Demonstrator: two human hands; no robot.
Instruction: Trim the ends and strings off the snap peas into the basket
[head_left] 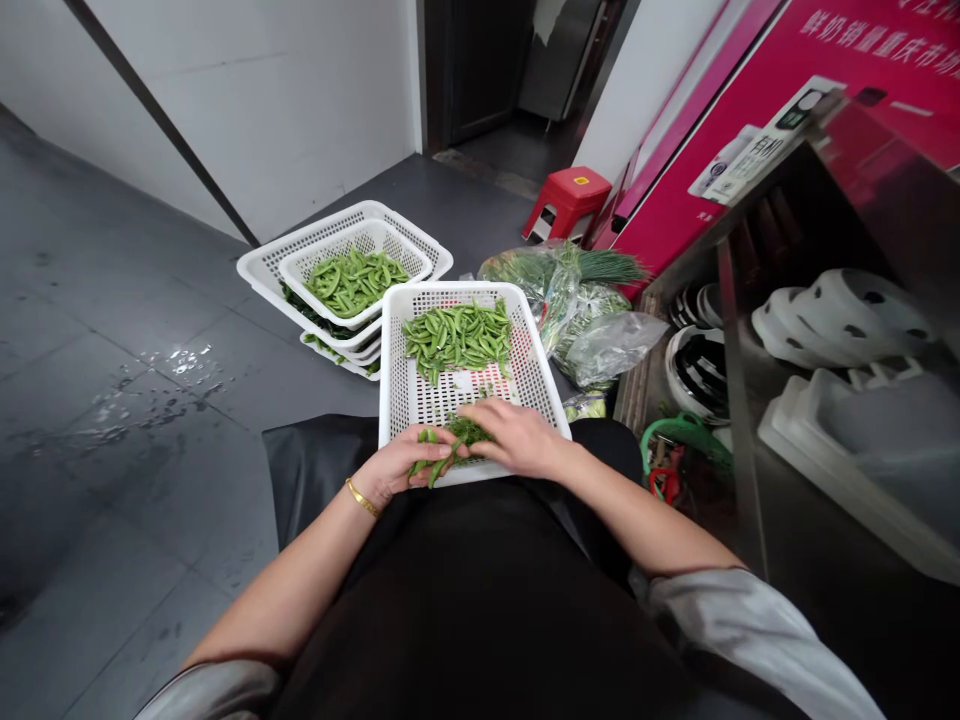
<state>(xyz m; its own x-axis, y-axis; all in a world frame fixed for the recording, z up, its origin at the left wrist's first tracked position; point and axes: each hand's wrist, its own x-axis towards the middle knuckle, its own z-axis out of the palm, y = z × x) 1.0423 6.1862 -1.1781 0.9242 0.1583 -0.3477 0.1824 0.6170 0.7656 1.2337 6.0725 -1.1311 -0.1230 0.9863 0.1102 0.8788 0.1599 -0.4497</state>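
Note:
A white perforated basket (pixel 397 390) rests on my lap with a heap of green pea pods (pixel 457 338) at its far end. My left hand (pixel 397 462), with a gold bracelet on the wrist, is closed around a few pea pods (pixel 435 465) at the basket's near edge. Pinching at the same pods and a small pile of green trimmings (pixel 469 432), my right hand (pixel 517 436) has its fingers curled. A black apron covers my lap.
A stack of white baskets (pixel 262 268) with more pods (pixel 356 280) stands on the grey floor ahead left. Bags of greens (pixel 592 310) lie ahead right, near a red stool (pixel 574 195). A steel shelf (pixel 750 440) with white trays is at my right. Water wets the floor at left.

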